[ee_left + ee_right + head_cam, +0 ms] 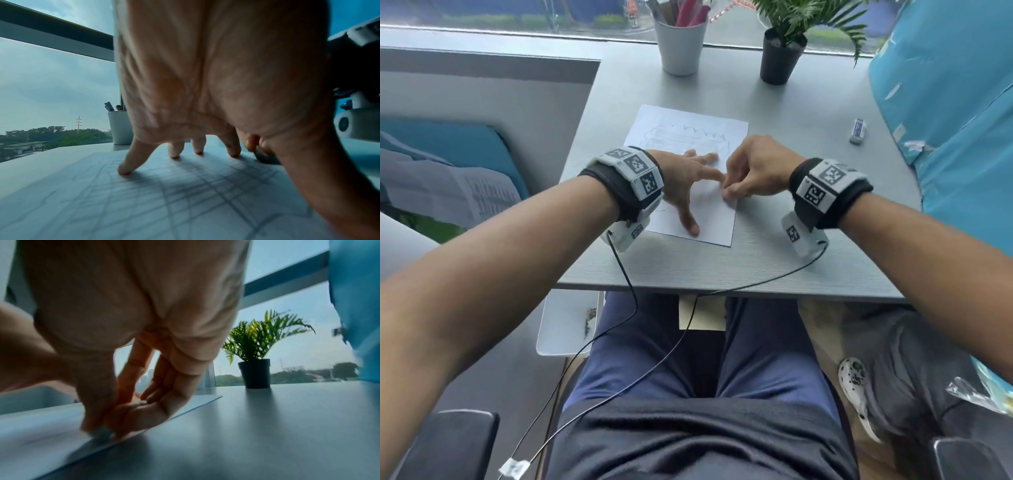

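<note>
A white sheet of paper [681,130] with a faint pencil drawing lies on the grey table [791,246]. My left hand [693,183] is spread flat on the sheet, and its straight fingertips [125,168] press the paper [144,203] down. My right hand [732,190] is at the sheet's right edge. Its thumb and curled fingers pinch a small grey eraser [100,433] against the paper [41,434]. The head view hides the eraser under the fingers; in the left wrist view the eraser [265,159] shows as a dark lump beyond my left thumb.
At the back of the table stand a white cup of pens [680,44] and a potted plant [780,58]. A white sleeved eraser [858,130] lies at the right. A blue bag [945,120] borders the table's right side. Cables [626,274] trail over the front edge.
</note>
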A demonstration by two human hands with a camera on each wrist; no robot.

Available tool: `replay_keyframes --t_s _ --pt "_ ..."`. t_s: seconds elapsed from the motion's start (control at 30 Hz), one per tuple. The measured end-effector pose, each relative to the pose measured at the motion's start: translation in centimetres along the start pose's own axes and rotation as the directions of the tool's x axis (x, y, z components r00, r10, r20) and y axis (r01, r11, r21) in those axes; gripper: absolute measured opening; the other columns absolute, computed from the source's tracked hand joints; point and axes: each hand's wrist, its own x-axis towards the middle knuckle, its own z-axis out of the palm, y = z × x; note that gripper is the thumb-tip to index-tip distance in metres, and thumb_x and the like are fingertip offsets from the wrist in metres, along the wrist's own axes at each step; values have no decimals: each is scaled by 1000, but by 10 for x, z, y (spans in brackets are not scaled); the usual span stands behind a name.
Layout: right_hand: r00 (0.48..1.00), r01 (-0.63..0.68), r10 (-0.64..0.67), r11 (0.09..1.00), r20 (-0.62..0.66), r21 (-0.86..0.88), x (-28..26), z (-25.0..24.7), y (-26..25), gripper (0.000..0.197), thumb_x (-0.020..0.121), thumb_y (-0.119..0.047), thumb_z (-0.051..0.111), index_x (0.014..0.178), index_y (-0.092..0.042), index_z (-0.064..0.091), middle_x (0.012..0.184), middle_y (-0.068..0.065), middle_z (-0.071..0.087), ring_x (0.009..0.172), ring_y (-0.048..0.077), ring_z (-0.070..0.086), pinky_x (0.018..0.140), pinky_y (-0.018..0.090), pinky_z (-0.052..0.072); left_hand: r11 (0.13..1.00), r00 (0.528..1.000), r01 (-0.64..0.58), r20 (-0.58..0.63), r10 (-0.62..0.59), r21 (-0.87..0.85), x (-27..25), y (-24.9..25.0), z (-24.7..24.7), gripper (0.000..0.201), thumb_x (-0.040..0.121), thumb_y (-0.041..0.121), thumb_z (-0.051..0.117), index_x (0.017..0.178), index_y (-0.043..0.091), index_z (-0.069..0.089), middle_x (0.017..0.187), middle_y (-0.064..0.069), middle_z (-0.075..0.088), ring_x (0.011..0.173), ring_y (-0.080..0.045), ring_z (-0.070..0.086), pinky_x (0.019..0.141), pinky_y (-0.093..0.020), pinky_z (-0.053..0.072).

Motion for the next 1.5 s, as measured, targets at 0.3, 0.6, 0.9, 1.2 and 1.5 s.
replay_keyframes --t_s 0.3,0.6,0.9,1.2,1.5 --pt "999 -51 53 992 -8 118 10 -21 4 15 71 -16 85 79 -8 75 72 9 73 59 12 64 60 24 53 995 999 -53 -14 52 -83 -1 -8 -4 115 51 59 92 146 53 27 164 22 3 153 -15 4 122 -55 14" --pt "993 -94 98 994 -71 58 23 -10 10 11 66 -15 83 69 -17 72 61 -2 68 48 3 56 57 22 46 994 996 21 -79 -30 -103 12 -13 -2 150 41 64 93 157 42 1 165 13 -13 154 -17 -5 123 -55 13" --pt "999 12 -11 1000 -30 18 21 -4 4 8 69 -21 81 69 -22 73 70 -2 68 65 11 61 59 24 46 999 999 3 -44 -5 -49 19 -18 -4 152 35 71 90 156 46 1 165 12 -19 151 -13 -19 123 -57 3" --pt "998 44 -45 999 46 26 22 -1 -2 12 71 -23 82 66 -25 71 71 -4 69 65 8 61 60 22 47 997 998 -42 -47 40 -58 22 -19 -1 152 32 72 90 155 48 4 165 13 -17 151 -13 -21 120 -59 -2" --pt "995 62 -64 998 78 28 18 1 -2 10 70 -21 83 68 -20 73 69 -6 69 66 8 64 61 25 52 999 999 -39 -19 39 -7 18 -14 -3 153 38 66 93 156 45 -2 164 10 -23 150 -13 -23 119 -64 -1"
